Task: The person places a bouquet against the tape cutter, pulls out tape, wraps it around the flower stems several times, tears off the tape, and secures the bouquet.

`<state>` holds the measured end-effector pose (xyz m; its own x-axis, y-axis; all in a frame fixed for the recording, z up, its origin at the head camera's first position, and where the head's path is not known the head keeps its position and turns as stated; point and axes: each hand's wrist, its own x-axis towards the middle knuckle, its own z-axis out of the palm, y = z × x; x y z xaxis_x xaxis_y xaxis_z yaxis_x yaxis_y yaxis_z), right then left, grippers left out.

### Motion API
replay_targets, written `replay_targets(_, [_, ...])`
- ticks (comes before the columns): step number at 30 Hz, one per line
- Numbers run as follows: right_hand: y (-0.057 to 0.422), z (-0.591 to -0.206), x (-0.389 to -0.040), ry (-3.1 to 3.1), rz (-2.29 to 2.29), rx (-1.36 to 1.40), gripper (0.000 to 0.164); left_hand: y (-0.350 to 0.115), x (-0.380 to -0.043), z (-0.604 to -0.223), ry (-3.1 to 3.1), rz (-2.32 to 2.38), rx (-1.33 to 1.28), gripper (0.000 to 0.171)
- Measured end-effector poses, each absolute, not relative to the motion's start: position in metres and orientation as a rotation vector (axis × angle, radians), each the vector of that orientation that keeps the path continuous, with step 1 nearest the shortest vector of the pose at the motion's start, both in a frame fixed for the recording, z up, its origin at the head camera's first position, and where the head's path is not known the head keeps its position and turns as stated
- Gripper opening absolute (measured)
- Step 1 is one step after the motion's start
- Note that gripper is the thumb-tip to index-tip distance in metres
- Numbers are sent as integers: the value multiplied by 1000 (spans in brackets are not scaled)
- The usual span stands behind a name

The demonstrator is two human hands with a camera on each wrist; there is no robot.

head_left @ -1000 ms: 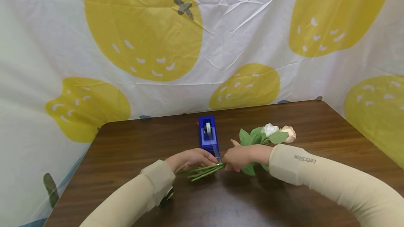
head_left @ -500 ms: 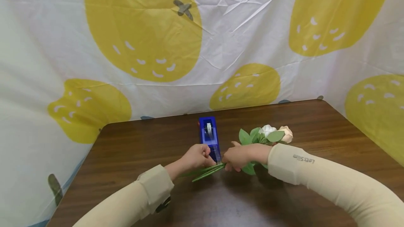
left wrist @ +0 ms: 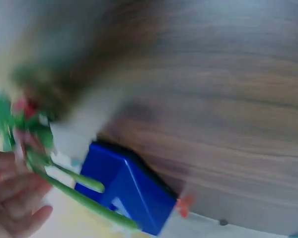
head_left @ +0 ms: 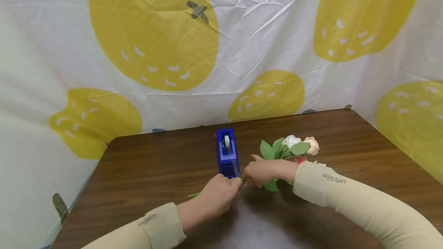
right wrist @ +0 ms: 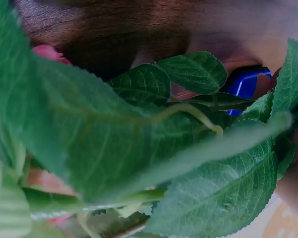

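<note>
a person's hands work almost knuckle to knuckle over a table, the right hand (head_left: pixel 263 171) grasping a small bouquet (head_left: pixel 300 148) by its greenery, one finger jutting free toward the far side. the left hand (head_left: pixel 212 199) is curled over green stems (head_left: pixel 193 195), gripping them just beside the right; its fingertips are hidden, and whether they also pinch tape cannot be told. one stem end pokes out on the left hand's far side. beyond the right hand, a white rose (head_left: pixel 292 141) and a peach rose (head_left: pixel 312 146) lean to the right, with a red bloom (head_left: pixel 299 159) partly covered by the wrist. directly beyond the hands stands a blue tape dispenser (head_left: pixel 227 156), its roll (head_left: pixel 227 140) in place and a clear strip (head_left: pixel 236 169) running from its near end toward the stems. cream sleeves (head_left: pixel 346 189) printed with dark lettering cover both forearms. beneath everything is a dark wood-grain table (head_left: pixel 152 164); behind it hangs a white cloth (head_left: pixel 242 57) patterned with large yellow fruit.
</note>
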<state>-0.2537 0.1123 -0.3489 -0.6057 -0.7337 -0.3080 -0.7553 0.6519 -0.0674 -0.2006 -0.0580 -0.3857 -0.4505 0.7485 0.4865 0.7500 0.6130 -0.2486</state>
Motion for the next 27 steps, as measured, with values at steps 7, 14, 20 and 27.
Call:
replay_targets(7, [110, -350, -250, 2586, 91, -1195, 14, -68, -196, -378, -2299, -132, -1013, 16])
replay_targets(14, [109, -350, -251, 2577, 138, -1191, 20, -93, -241, -382, -3120, -1213, -876, 34])
replay_targets(20, [106, -346, -249, 2573, 176, -1194, 19, -106, -259, -399, -3318, -2195, -871, 57])
replay_targets(27, [107, -346, -249, 2579, 194, -1208, 19, -108, -257, -410, -3291, -2345, -1056, 51])
